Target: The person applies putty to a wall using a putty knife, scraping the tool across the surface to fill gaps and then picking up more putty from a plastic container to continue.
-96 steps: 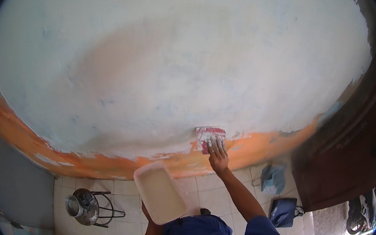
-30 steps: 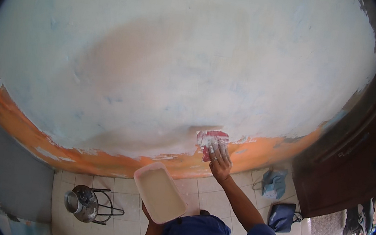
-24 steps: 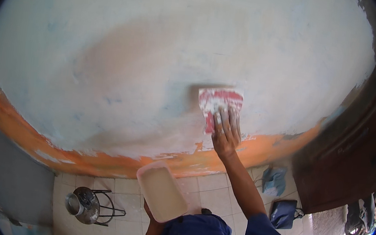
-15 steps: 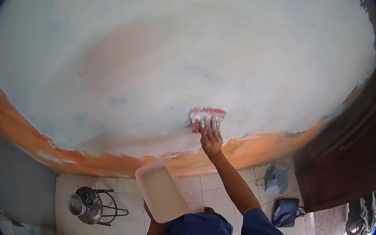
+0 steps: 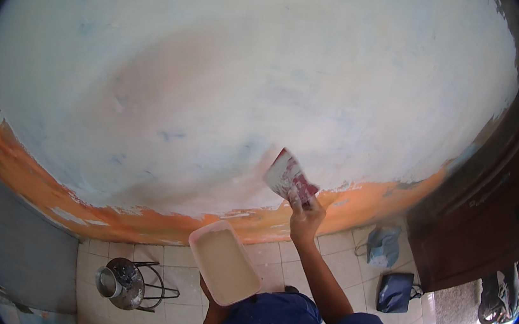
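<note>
Red scraper (image 5: 293,177) now at a slant

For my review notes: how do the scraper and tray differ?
The scraper is dark red smeared white; the tray is pale pink, beige inside. The scraper is thin and flat; the tray is rimmed and looks bigger. Both are held: scraper in right hand, tray in left hand.

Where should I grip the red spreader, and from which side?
Probably its lower-right end, from the person's side: the flat red spreader slants up toward the left, pale smears cover much of its upper part, and the right hand pinches that lower end.
</note>
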The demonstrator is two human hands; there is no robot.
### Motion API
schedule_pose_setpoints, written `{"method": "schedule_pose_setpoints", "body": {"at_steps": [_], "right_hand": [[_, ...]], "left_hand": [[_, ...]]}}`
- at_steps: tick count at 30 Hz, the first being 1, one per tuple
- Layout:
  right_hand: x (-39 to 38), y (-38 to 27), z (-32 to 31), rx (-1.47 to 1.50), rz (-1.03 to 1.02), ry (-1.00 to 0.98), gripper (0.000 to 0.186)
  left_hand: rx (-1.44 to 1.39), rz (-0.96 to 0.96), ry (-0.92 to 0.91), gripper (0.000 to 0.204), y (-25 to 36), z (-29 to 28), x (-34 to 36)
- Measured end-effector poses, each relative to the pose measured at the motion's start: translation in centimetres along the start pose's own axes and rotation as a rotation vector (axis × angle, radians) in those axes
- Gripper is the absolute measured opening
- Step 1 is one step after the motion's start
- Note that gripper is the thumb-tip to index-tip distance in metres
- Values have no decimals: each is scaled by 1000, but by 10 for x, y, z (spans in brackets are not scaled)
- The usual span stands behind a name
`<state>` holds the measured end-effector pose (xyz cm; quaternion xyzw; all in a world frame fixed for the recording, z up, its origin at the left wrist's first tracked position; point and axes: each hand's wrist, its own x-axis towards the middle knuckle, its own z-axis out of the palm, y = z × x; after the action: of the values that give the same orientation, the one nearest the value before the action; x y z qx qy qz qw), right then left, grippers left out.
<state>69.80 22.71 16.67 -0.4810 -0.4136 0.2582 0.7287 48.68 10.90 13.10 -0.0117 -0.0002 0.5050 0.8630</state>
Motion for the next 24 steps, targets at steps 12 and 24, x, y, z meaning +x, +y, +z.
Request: {"method": "schedule_pose_setpoints", "body": {"at_steps": [12,24], "right_hand": [[45,48,57,758,510,250,22],[-21,183,20,663,762,403,10]], "left_hand": [[14,6,-6,74,20,-3,-9],[54,15,-11,71,38,-4,-19]]}}
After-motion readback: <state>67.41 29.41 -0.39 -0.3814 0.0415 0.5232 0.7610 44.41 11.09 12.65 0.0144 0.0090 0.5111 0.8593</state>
